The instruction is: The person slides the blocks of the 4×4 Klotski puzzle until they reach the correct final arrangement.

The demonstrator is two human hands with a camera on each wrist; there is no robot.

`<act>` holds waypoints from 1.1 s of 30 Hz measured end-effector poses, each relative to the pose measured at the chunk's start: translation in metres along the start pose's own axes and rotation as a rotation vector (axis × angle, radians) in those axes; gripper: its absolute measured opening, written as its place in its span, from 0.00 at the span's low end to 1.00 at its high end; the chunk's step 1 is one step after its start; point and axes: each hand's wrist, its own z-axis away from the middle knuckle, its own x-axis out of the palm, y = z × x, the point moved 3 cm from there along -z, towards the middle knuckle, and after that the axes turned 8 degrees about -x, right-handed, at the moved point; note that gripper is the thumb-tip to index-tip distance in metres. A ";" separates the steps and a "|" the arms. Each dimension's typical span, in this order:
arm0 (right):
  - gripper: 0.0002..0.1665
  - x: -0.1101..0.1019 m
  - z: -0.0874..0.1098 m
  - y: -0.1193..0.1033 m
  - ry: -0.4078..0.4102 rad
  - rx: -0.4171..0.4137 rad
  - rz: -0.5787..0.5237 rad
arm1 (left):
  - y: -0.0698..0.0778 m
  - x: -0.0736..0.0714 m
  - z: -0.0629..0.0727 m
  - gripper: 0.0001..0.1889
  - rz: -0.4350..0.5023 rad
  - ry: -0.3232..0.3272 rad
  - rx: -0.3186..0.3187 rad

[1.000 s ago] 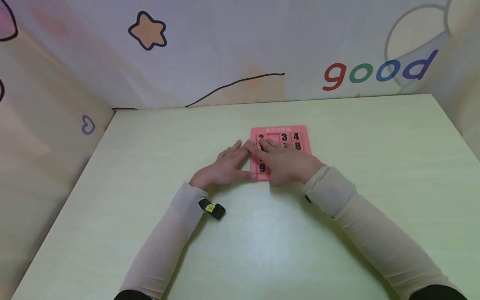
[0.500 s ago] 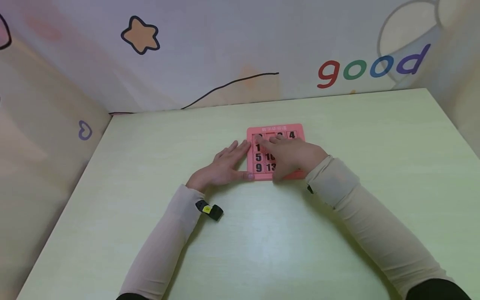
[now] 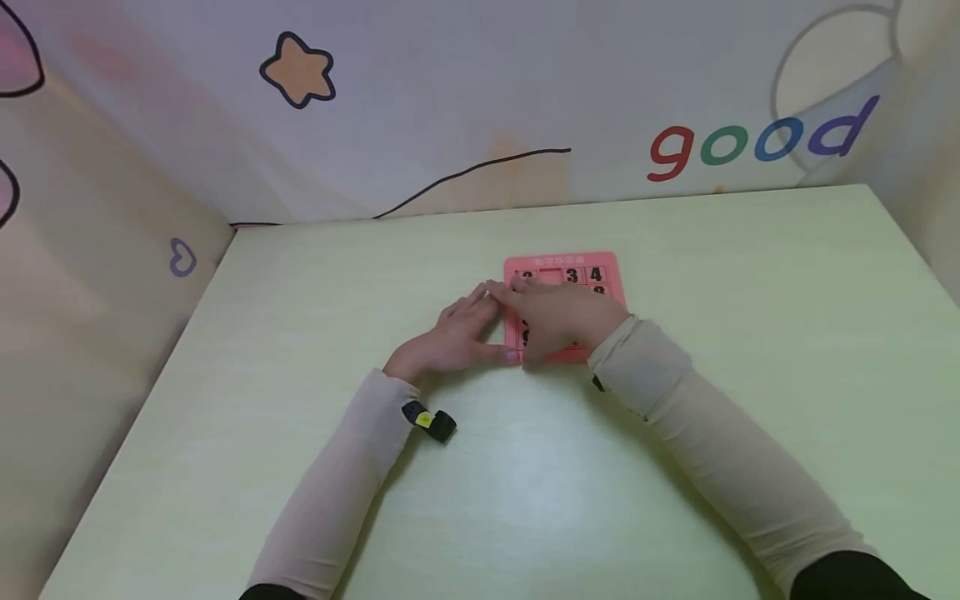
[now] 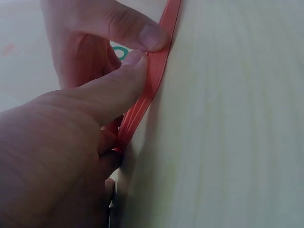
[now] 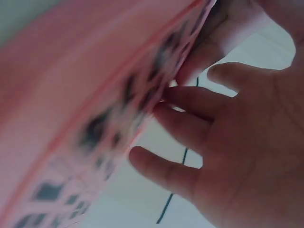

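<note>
A pink number sliding puzzle [image 3: 577, 260] lies on the table, with an uncovered gap in its top row beside the 3 tile [image 3: 572, 275] and the 4 tile [image 3: 596, 274]. My left hand [image 3: 455, 337] holds the puzzle at its left side, thumb at the near corner and fingers along the edge. Over the tiles extends my right hand [image 3: 564, 317], its index finger reaching the left rim close to the left fingers. It hides most of the lower rows. In the right wrist view its fingers [image 5: 183, 128] stretch out against the blurred tile face.
The pale table [image 3: 480, 500] spreads around the puzzle. Behind it rises a printed backdrop [image 3: 450, 100] with a star and the word "good". A black wrist strap device [image 3: 430, 421] sits on the left sleeve.
Over the last half second the right hand has shifted left across the puzzle, covering the left-column tiles that showed before. The left hand keeps its place at the edge.
</note>
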 end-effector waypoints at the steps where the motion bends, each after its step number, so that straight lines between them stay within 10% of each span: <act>1: 0.67 0.000 -0.001 -0.001 -0.003 0.010 -0.001 | 0.001 0.001 -0.001 0.53 -0.001 -0.001 0.006; 13: 0.68 -0.004 0.007 -0.002 0.030 0.141 0.090 | 0.000 0.002 -0.002 0.53 0.000 -0.003 -0.028; 25: 0.51 0.011 0.003 -0.020 0.058 -0.020 0.150 | 0.001 0.000 0.000 0.53 -0.009 0.006 -0.014; 33: 0.48 0.016 0.006 -0.029 0.055 0.027 0.091 | 0.001 0.002 -0.002 0.52 -0.045 -0.012 -0.003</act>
